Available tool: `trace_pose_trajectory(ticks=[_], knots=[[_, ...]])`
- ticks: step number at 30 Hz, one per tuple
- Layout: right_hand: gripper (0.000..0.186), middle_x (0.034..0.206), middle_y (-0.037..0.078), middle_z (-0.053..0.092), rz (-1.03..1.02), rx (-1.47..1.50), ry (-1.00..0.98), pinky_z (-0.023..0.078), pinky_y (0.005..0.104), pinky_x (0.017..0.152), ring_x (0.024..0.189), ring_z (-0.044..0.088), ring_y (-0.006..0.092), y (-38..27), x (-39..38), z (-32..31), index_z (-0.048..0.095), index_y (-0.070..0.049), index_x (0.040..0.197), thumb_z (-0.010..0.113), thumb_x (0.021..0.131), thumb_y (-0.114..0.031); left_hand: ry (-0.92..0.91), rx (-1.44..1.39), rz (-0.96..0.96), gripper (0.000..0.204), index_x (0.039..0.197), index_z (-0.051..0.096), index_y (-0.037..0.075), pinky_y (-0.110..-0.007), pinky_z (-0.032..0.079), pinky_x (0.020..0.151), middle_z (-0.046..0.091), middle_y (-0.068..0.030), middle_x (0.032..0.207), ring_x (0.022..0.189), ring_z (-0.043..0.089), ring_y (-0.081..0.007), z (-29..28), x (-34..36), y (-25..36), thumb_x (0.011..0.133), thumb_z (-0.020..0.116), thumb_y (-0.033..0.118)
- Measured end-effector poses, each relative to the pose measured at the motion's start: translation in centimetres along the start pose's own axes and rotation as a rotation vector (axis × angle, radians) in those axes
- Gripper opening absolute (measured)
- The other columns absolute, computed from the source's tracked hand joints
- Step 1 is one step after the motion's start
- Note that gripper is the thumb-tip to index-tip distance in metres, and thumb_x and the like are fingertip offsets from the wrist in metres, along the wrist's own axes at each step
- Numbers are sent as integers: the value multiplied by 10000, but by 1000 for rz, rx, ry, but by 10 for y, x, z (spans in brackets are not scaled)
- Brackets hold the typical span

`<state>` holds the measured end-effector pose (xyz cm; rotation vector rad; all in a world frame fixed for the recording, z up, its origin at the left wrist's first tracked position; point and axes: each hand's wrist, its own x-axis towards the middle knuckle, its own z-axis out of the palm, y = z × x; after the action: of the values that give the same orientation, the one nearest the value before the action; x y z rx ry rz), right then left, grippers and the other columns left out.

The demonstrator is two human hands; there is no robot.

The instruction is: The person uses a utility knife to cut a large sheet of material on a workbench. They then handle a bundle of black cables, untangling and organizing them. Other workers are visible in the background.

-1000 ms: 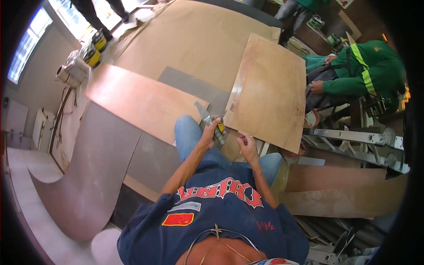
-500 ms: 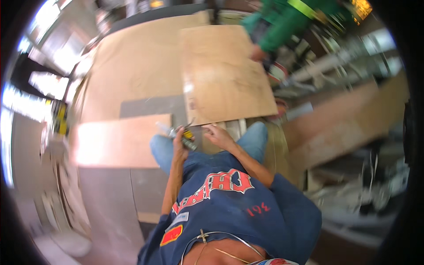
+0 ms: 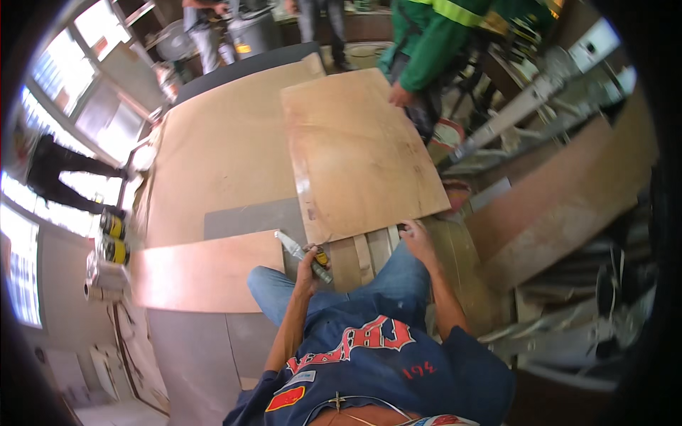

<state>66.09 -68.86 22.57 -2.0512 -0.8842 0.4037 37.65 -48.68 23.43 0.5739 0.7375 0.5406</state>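
My left hand (image 3: 307, 273) is closed around a slim grey tool with a pale, tapering end (image 3: 290, 245). A small black-and-yellow object (image 3: 322, 256) sits at the same grip; its kind is unclear. Just beyond my knees lies a large plywood sheet (image 3: 362, 156), its near edge angled. My right hand (image 3: 420, 243) is at that near edge, toward the right, fingers bent and a little apart; whether they touch the wood I cannot tell. A narrower plywood strip (image 3: 206, 273) lies left of my left knee.
Brown covering (image 3: 220, 135) and grey sheets (image 3: 188, 355) lie under the plywood. A person in a green jacket (image 3: 433, 53) stands at the sheet's far right corner. Yellow-and-black cans (image 3: 114, 248) stand at left. Long boards (image 3: 547, 199) and a metal ladder-like frame (image 3: 540, 96) lie right.
My right hand has moved right along the plywood's near edge, away from my left hand. The left keeps its grip on the tool. The view has tilted up, showing more people behind.
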Motion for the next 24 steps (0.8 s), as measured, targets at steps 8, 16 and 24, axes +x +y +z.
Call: trace_pose_trajectory(ticks=[8, 16, 24], knots=[[358, 1030, 156, 637, -208, -94, -139, 511, 355, 768, 899, 637, 253, -3, 130, -5, 597, -4, 1214, 558, 929, -217, 173, 24, 98, 384, 1228, 515, 146, -342, 575, 706, 560, -33, 1007, 885, 614, -163, 23, -15, 6, 904, 667, 287], [316, 950, 145, 607, -411, 47, -615, 501, 347, 749, 844, 607, 255, -76, 157, 93, 594, -16, 1212, 589, 953, -198, 538, -124, 256, 471, 1279, 459, 134, -342, 581, 683, 507, -55, 1073, 910, 572, -163, 74, -68, 21, 889, 679, 283], [364, 985, 188, 647, -688, 26, -1398, 498, 401, 732, 807, 629, 300, -112, 76, 77, 608, -43, 1245, 622, 921, -209, 847, -283, 556, 514, 1288, 453, 123, -337, 579, 694, 506, -49, 1012, 906, 565, -156, 163, -121, 67, 870, 700, 291]])
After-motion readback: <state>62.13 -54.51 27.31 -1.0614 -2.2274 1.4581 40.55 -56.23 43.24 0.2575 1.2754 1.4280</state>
